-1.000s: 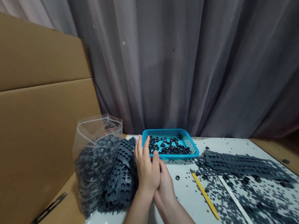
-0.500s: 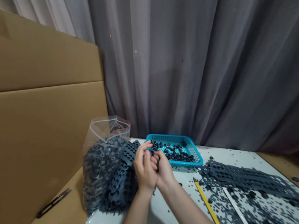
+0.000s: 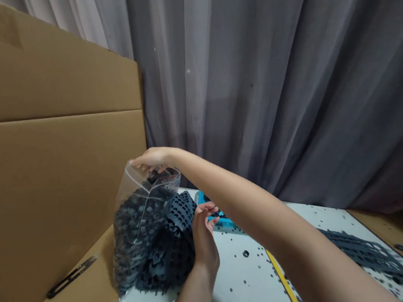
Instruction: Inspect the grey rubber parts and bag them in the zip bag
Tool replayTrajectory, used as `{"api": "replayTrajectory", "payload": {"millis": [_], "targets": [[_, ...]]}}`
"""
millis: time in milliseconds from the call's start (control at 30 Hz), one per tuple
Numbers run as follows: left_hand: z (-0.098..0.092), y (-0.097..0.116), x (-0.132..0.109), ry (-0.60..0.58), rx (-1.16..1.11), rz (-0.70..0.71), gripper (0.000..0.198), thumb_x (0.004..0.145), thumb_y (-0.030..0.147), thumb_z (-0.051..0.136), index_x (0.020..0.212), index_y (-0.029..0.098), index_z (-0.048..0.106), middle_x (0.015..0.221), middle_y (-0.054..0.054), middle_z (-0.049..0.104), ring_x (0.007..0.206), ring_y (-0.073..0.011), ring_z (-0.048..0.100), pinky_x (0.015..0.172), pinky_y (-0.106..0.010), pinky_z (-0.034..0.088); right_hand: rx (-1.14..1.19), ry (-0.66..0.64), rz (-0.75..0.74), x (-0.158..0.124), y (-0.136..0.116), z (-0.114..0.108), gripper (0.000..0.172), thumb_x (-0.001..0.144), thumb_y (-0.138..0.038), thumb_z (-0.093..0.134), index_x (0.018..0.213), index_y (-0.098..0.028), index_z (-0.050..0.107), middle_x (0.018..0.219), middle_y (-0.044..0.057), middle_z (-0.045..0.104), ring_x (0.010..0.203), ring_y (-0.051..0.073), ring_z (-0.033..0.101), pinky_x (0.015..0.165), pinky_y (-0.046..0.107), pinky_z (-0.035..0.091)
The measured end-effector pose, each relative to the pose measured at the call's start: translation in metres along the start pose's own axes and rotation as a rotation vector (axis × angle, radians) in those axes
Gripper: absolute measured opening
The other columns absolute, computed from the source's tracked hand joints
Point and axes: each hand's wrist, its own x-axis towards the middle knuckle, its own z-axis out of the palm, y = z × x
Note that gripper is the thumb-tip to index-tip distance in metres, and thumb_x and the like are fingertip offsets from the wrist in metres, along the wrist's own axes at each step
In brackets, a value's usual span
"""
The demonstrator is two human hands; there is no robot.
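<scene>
My right hand (image 3: 153, 159) reaches across to the left, palm down over the mouth of a clear zip bag (image 3: 125, 182). Its fingers are stretched out, with the fingertips at the bag's rim. Dark small pieces (image 3: 157, 177) show just below the fingers; whether any still touch the palm is hidden. Small black rings and bits fill the bag. My left hand (image 3: 205, 231) is half curled with fingers apart, in front of the blue basket (image 3: 224, 222), and nothing shows in it. Beside it, a perforated dark foam sheet (image 3: 173, 251) lies bunched against the bag.
A large cardboard panel (image 3: 56, 167) stands at the left, with black thread snips (image 3: 71, 277) on the cardboard below. My right forearm covers much of the basket. Rightward on the white table (image 3: 240, 286) are a yellow strip (image 3: 285, 282), punched sheets (image 3: 368, 252) and scattered black bits.
My hands were cupped together before the basket. My right hand has moved left and up to the bag's mouth, while my left hand stays near the basket, its fingers apart.
</scene>
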Motion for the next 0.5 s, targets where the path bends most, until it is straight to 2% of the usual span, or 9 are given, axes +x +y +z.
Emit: {"api": "replayTrajectory", "payload": {"millis": [67,100,167,233,300,367,500], "targets": [[0.0,0.0,0.001,0.016,-0.018,-0.013,0.014,0.073,0.03,0.051,0.071,0.019,0.058,0.083,-0.004,0.06,0.084,-0.0183,0.055,0.073,-0.03,0.041,-0.269,-0.109,0.236,-0.003,-0.014,-0.006,0.036,0.064,-0.035,0.059,0.037,-0.014,0.048,0.037,-0.003,0.058,0.055,0.01,0.063,0.059,0.025,0.05],[-0.001,0.0,0.002,0.024,-0.02,-0.017,0.013,0.072,0.029,0.051,0.07,0.018,0.059,0.083,-0.004,0.06,0.083,-0.0183,0.055,0.072,-0.03,0.041,-0.401,-0.155,0.349,-0.004,-0.023,-0.011,0.028,0.059,-0.03,0.069,0.042,-0.013,0.055,0.041,0.001,0.062,0.057,0.014,0.064,0.062,0.032,0.051],[-0.002,0.0,0.002,0.029,-0.032,-0.033,0.013,0.071,0.028,0.052,0.067,0.018,0.06,0.083,-0.004,0.061,0.082,-0.0188,0.055,0.07,-0.029,0.041,-0.591,-0.215,0.461,-0.007,-0.044,-0.024,0.02,0.061,-0.029,0.073,0.06,-0.011,0.065,0.058,0.005,0.068,0.063,0.017,0.065,0.07,0.04,0.051],[-0.002,0.0,0.002,0.028,-0.048,-0.052,0.012,0.069,0.026,0.053,0.067,0.017,0.061,0.08,-0.004,0.062,0.08,-0.0189,0.056,0.067,-0.027,0.041,-0.726,-0.21,0.467,-0.011,-0.062,-0.045,0.023,0.073,-0.034,0.064,0.08,-0.013,0.067,0.078,0.004,0.071,0.073,0.015,0.065,0.078,0.04,0.049],[-0.001,0.002,0.002,0.035,-0.069,-0.062,0.01,0.068,0.024,0.053,0.065,0.017,0.06,0.077,-0.003,0.061,0.077,-0.0175,0.056,0.064,-0.026,0.041,-0.86,-0.134,0.436,-0.021,-0.072,-0.077,0.025,0.082,-0.035,0.055,0.095,-0.014,0.062,0.094,0.004,0.067,0.084,0.014,0.063,0.081,0.037,0.049],[0.0,0.004,0.002,0.055,-0.1,-0.064,0.009,0.066,0.024,0.053,0.065,0.017,0.058,0.074,-0.002,0.06,0.074,-0.0149,0.055,0.063,-0.024,0.041,-1.013,-0.016,0.447,-0.039,-0.073,-0.119,0.029,0.086,-0.033,0.05,0.106,-0.014,0.056,0.107,0.007,0.06,0.094,0.017,0.059,0.081,0.038,0.049],[0.0,0.005,0.005,0.117,-0.174,-0.108,0.008,0.065,0.025,0.052,0.064,0.017,0.055,0.069,0.001,0.056,0.067,-0.0115,0.053,0.06,-0.022,0.04,-1.256,0.175,0.633,-0.104,-0.054,-0.202,0.032,0.085,-0.033,0.051,0.112,-0.016,0.053,0.114,0.007,0.056,0.099,0.02,0.057,0.083,0.04,0.049]]}}
